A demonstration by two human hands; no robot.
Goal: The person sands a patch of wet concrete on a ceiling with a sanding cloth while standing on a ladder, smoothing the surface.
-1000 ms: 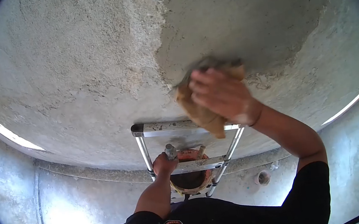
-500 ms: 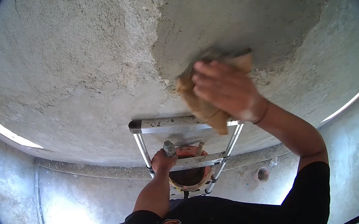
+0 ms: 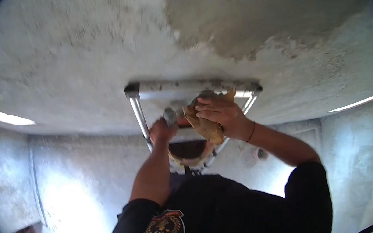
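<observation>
Your left hand (image 3: 162, 130), toward nine o'clock, closed round stubby grey object (image 3: 170, 116); cannot tell whether it also grips ladder; your right hand (image 3: 225, 115), toward three o'clock, fingers bent over crumpled tan-brown sheet (image 3: 207, 130), gripping it; paper or cloth, cannot tell; sheet near centre, before top bar of silver metal ladder (image 3: 163, 85); reddish round bucket (image 3: 194, 162), dark inside, at six o'clock below hands; darker grey patch (image 3: 266, 7) on rough grey wall (image 3: 72, 75) at one o'clock; small round container (image 3: 260, 154) toward four o'clock, blurred.
</observation>
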